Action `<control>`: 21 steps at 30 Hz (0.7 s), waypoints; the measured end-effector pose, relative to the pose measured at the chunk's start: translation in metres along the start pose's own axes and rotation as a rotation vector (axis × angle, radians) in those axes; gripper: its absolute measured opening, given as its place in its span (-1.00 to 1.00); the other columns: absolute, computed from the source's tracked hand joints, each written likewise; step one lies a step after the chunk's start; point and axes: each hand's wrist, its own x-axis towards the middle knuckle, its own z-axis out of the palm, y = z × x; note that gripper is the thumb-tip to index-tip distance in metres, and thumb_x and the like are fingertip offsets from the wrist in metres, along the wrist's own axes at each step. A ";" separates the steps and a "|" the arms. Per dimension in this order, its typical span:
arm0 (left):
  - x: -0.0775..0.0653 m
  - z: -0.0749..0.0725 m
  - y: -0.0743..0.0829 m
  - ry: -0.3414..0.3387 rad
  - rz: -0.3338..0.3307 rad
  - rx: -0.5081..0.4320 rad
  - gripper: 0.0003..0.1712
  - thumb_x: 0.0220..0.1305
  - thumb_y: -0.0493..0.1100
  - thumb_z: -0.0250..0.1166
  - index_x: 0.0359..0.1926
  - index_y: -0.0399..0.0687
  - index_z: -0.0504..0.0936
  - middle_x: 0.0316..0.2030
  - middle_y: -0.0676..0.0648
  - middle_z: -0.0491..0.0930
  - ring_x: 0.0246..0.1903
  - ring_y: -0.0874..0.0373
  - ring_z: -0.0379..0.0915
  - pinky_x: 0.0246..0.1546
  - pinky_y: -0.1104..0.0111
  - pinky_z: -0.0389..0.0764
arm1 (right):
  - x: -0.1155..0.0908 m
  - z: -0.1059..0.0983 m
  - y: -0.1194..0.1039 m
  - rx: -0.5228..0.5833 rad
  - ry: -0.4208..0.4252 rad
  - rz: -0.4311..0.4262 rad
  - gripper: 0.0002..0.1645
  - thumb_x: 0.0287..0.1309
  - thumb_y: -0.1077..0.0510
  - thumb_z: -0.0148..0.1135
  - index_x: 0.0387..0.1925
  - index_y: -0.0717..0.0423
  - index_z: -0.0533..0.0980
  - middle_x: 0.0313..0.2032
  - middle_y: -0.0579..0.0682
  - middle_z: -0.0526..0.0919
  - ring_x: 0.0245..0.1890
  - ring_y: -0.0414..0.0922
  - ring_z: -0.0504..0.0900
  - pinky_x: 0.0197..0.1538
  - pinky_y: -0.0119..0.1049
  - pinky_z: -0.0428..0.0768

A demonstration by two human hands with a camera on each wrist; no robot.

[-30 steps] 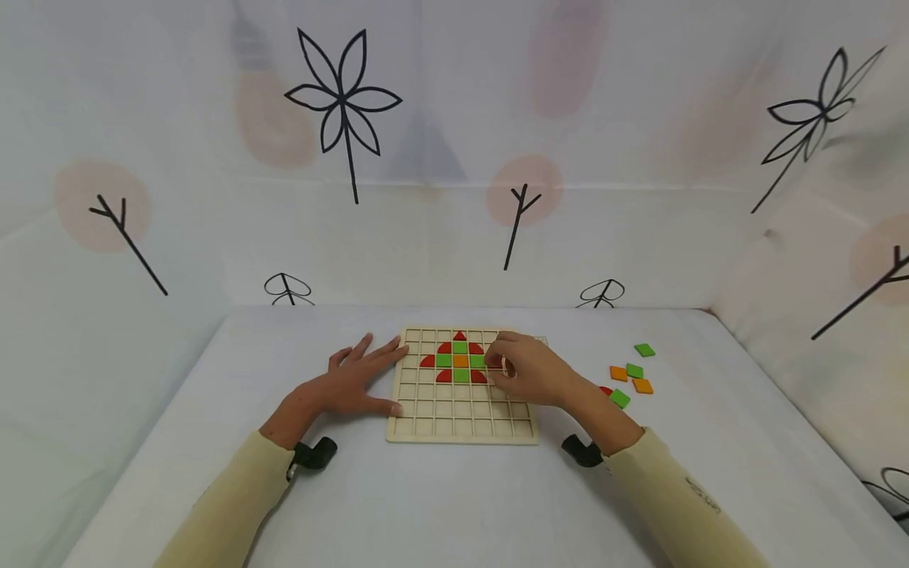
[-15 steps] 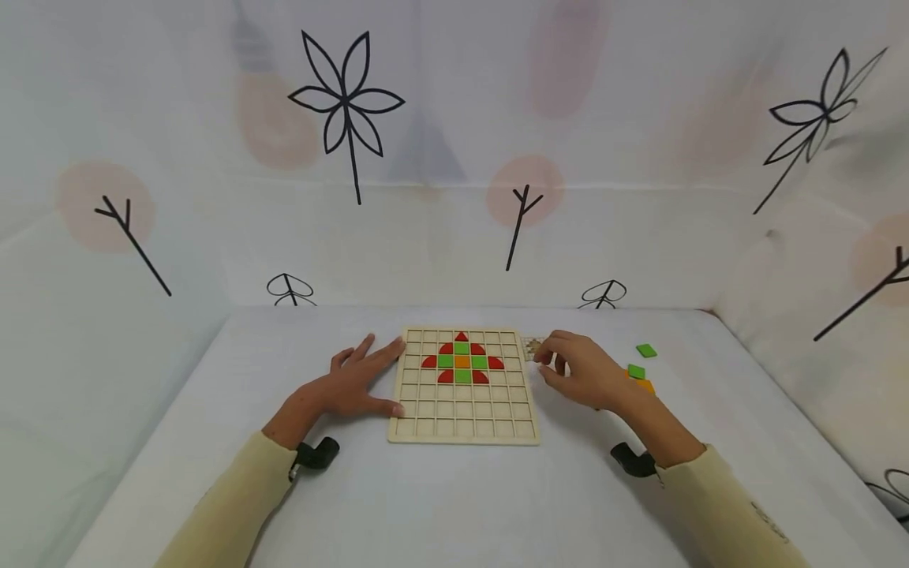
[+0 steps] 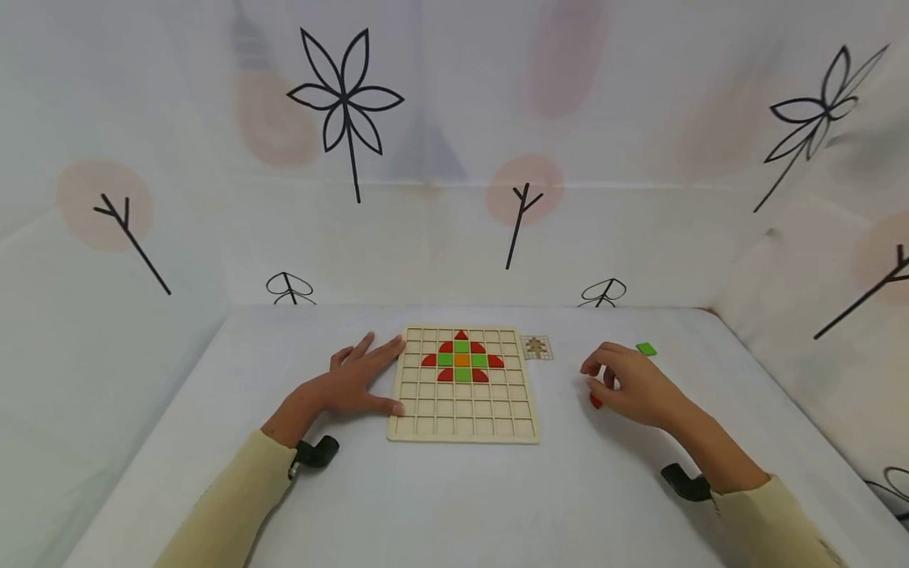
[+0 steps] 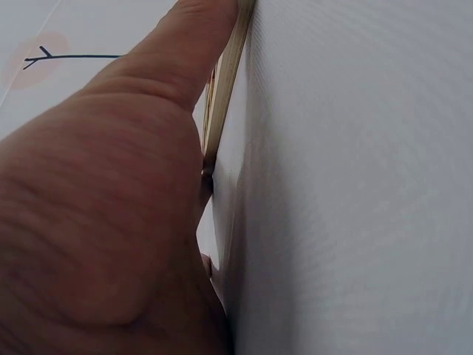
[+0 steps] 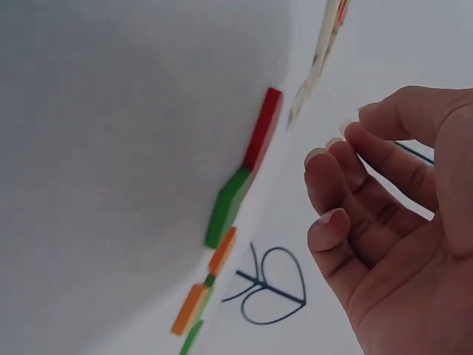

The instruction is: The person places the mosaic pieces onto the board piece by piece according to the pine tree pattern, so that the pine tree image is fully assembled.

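Observation:
A square wooden grid board [image 3: 465, 430] lies on the table, with red, green and orange tiles set in its upper cells in a tree-like shape. My left hand [image 3: 344, 388] spreads along the board's left edge, fingertips on the rim; the left wrist view shows my thumb [image 4: 196, 37] against that edge. To the right of the board, my right hand [image 3: 628, 383] hovers with loosely bent fingers and holds nothing. Below it a red tile [image 3: 595, 401] shows partly. In the right wrist view, a green tile [image 5: 228, 207] touches that red tile, and orange tiles [image 5: 190, 309] lie beyond.
A small card [image 3: 537, 348] with a tree pattern on a grid lies beside the board's upper right corner. Another green tile [image 3: 646, 349] lies farther back on the right. A patterned cloth [image 3: 426, 237] hangs behind the white table [image 3: 426, 505].
My right hand has left the board and moved right, over the loose tiles. A red tile at the pattern's right end and the card are now uncovered. The left hand has stayed put.

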 end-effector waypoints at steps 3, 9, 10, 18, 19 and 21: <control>0.000 0.000 0.001 0.006 0.009 -0.005 0.39 0.16 0.59 0.37 0.75 0.19 -0.14 0.72 0.07 -0.16 0.68 -0.25 -0.53 0.53 -0.28 -0.24 | -0.008 0.000 0.005 -0.005 -0.010 0.027 -0.86 0.24 0.30 0.46 -0.19 0.07 0.70 -0.24 -0.18 0.64 -0.36 -0.29 0.52 -0.34 -0.38 0.58; -0.003 -0.003 0.004 0.021 0.013 -0.024 0.37 0.16 0.53 0.42 0.74 0.15 -0.08 0.72 0.03 -0.11 0.68 -0.27 -0.51 0.53 -0.31 -0.24 | -0.014 -0.002 0.014 -0.021 -0.011 0.009 -0.84 0.22 0.31 0.48 -0.19 0.06 0.69 -0.22 -0.17 0.64 -0.35 -0.26 0.52 -0.32 -0.37 0.61; -0.003 -0.003 0.004 0.021 0.012 -0.027 0.36 0.16 0.53 0.42 0.74 0.16 -0.07 0.72 0.04 -0.11 0.68 -0.27 -0.50 0.53 -0.31 -0.24 | -0.015 -0.003 0.015 -0.022 -0.017 0.006 -0.82 0.21 0.31 0.48 -0.18 0.06 0.70 -0.22 -0.17 0.65 -0.35 -0.26 0.52 -0.31 -0.37 0.61; -0.003 -0.003 0.005 0.019 0.003 -0.022 0.36 0.16 0.54 0.42 0.74 0.16 -0.07 0.72 0.04 -0.11 0.68 -0.27 -0.49 0.53 -0.31 -0.22 | -0.018 -0.008 0.027 0.029 -0.064 -0.053 -0.69 0.13 0.42 0.46 -0.16 0.00 0.71 -0.19 -0.18 0.66 -0.39 -0.32 0.49 -0.34 -0.36 0.58; -0.003 -0.003 0.005 0.019 0.000 -0.021 0.36 0.15 0.54 0.42 0.74 0.16 -0.06 0.72 0.04 -0.11 0.68 -0.27 -0.49 0.53 -0.30 -0.23 | -0.018 -0.008 0.029 0.033 -0.065 -0.057 -0.67 0.12 0.43 0.45 -0.16 0.00 0.71 -0.19 -0.18 0.66 -0.41 -0.31 0.48 -0.35 -0.36 0.56; -0.003 -0.003 0.005 0.022 -0.004 -0.024 0.36 0.15 0.53 0.44 0.74 0.16 -0.05 0.72 0.04 -0.10 0.68 -0.26 -0.49 0.53 -0.31 -0.23 | -0.018 -0.007 0.031 0.040 -0.076 -0.050 -0.65 0.12 0.45 0.43 -0.14 -0.01 0.72 -0.18 -0.17 0.65 -0.43 -0.32 0.46 -0.36 -0.39 0.53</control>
